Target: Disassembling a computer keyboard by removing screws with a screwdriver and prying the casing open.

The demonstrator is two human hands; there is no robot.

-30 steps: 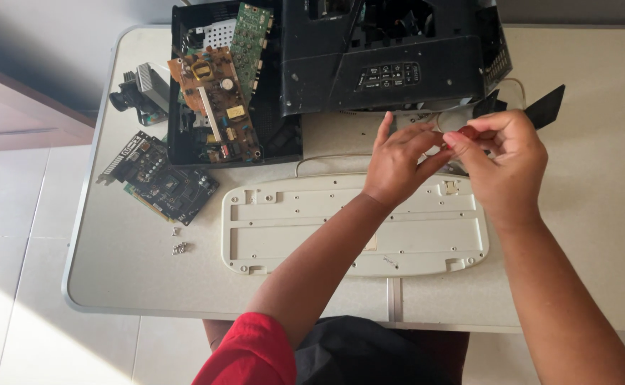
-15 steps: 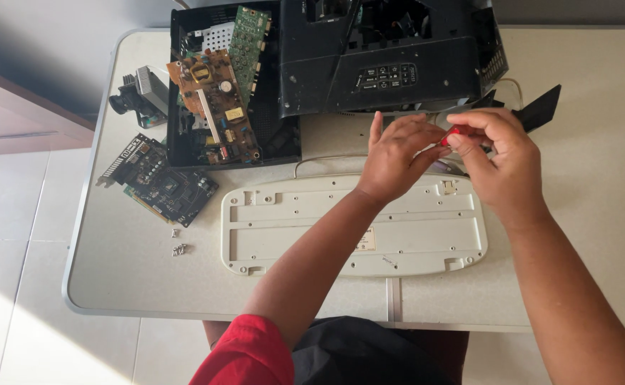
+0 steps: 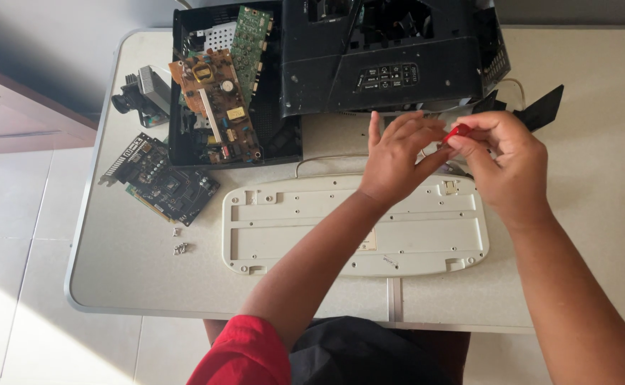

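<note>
Red part (image 3: 457, 132): small, bright red, mostly hidden; only one short end shows, pinched between fingertips above the far edge of the keyboard shell.
Keyboard shell (image 3: 312, 221): cream-white plastic, long, lying flat with the underside up on the tabletop (image 3: 113, 285), empty ribs and screw holes visible, directly below the red part.

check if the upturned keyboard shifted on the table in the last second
No. The upturned keyboard lies in the same spot beside the dark circuit card, below the black casing.

Small red tool (image 3: 457, 132), cream keyboard shell (image 3: 427, 239), black casing (image 3: 391, 50), brown and green circuit boards (image 3: 216, 100)
</note>
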